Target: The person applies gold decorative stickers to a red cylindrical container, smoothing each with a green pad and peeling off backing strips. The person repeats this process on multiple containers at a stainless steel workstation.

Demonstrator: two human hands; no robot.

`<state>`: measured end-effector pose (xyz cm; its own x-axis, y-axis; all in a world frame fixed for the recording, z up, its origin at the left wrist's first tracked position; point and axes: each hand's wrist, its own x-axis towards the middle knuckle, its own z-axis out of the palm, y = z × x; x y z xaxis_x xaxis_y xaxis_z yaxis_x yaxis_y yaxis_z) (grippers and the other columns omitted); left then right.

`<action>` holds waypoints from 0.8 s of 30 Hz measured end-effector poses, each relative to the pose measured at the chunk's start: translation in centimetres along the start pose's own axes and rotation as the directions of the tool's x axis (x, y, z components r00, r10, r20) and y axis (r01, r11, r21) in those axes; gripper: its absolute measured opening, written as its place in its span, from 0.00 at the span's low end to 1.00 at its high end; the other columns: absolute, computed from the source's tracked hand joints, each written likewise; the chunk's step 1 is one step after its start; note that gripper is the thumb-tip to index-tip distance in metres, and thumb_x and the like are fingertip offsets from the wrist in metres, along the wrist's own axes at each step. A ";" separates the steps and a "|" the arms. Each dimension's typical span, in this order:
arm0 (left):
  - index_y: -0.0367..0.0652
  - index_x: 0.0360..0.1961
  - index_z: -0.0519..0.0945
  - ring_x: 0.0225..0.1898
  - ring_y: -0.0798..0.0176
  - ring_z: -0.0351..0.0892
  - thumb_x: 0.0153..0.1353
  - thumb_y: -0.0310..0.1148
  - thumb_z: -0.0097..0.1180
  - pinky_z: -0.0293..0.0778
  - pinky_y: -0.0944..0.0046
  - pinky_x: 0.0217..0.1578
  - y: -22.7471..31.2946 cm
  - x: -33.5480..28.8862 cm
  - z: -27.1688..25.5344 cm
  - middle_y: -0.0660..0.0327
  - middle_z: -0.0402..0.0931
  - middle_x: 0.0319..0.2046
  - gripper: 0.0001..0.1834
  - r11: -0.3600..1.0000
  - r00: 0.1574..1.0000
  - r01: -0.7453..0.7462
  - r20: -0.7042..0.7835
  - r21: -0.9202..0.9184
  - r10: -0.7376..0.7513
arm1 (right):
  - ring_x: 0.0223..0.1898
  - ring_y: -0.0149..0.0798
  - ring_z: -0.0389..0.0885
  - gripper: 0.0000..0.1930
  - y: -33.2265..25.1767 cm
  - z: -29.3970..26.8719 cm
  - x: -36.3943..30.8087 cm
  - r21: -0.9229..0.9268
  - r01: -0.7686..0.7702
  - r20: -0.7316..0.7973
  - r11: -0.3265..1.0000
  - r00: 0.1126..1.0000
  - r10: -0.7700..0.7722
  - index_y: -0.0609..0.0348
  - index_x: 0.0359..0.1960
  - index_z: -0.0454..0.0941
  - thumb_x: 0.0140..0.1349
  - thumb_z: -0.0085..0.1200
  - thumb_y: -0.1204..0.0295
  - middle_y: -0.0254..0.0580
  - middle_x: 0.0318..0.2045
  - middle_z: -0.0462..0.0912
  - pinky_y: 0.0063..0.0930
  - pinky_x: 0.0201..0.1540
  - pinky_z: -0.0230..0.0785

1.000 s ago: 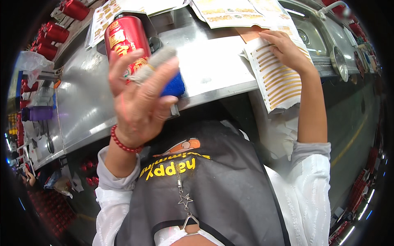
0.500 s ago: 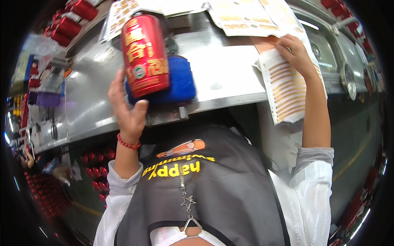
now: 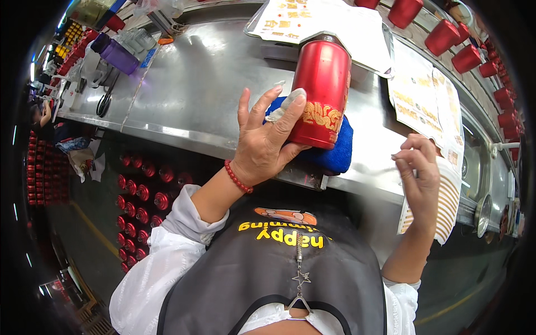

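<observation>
A red bottle [image 3: 321, 72] with a gold pattern near its base lies tilted on a blue cloth pad [image 3: 340, 148] at the bench edge. My left hand [image 3: 265, 134], with white covers on some fingertips and a red bead bracelet, is at the bottle's left side. Its fingers are spread, with the index fingertip and thumb against or just beside the bottle. Right of the pad, my right hand [image 3: 421, 173] is raised with thumb and index finger pinched; a tiny pale bit shows at the tips, too small to name. Behind that wrist hangs a white sheet of gold strips [image 3: 446, 204].
Printed sheets [image 3: 329, 25] rest on a tray at the back of the steel bench [image 3: 190, 72]. More printed sheets [image 3: 419, 92] lie at right. A purple bottle [image 3: 114, 53] and scissors [image 3: 105, 103] are at left. Red bottles [image 3: 142, 192] stand below the bench; a sink is far right.
The bottle has turned, its large gold lettering giving way to a plain red side. My right hand has left the strip sheet, now pinched nearer the bottle. The view has shifted left.
</observation>
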<state>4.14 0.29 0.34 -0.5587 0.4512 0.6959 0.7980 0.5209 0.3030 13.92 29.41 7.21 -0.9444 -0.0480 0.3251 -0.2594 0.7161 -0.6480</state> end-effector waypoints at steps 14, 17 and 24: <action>0.46 0.41 0.80 0.70 0.37 0.48 0.65 0.43 0.59 0.48 0.42 0.68 3.1 1.3 -2.3 0.43 0.68 0.61 0.13 0.924 0.984 0.171 0.113 -0.341 -0.141 | 0.50 0.53 0.72 0.06 -6.3 6.8 3.3 -0.036 0.213 0.021 0.976 0.977 -0.212 0.59 0.31 0.79 0.53 0.64 0.79 0.45 0.41 0.74 0.43 0.54 0.64; 0.45 0.31 0.79 0.69 0.37 0.51 0.59 0.33 0.62 0.49 0.43 0.68 3.1 1.3 -2.4 0.42 0.74 0.51 0.05 0.925 0.978 0.208 0.059 -0.318 -0.200 | 0.49 0.52 0.72 0.06 -5.8 6.9 3.3 -0.017 0.183 0.066 0.983 0.981 -0.182 0.61 0.31 0.79 0.54 0.64 0.77 0.47 0.42 0.74 0.41 0.52 0.66; 0.41 0.29 0.80 0.66 0.36 0.59 0.60 0.34 0.63 0.58 0.44 0.64 2.3 0.4 -1.9 0.50 0.80 0.41 0.08 0.908 0.946 0.325 0.076 -0.265 -0.316 | 0.48 0.49 0.73 0.06 -5.0 7.8 3.0 0.076 -0.010 0.026 0.997 1.000 0.008 0.64 0.30 0.78 0.58 0.64 0.75 0.49 0.41 0.76 0.38 0.49 0.68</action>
<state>6.14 0.30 2.56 -0.7979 0.3168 0.5129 0.6028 0.4271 0.6739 10.82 20.26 6.00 -0.9513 -0.0602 0.3023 -0.2647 0.6618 -0.7014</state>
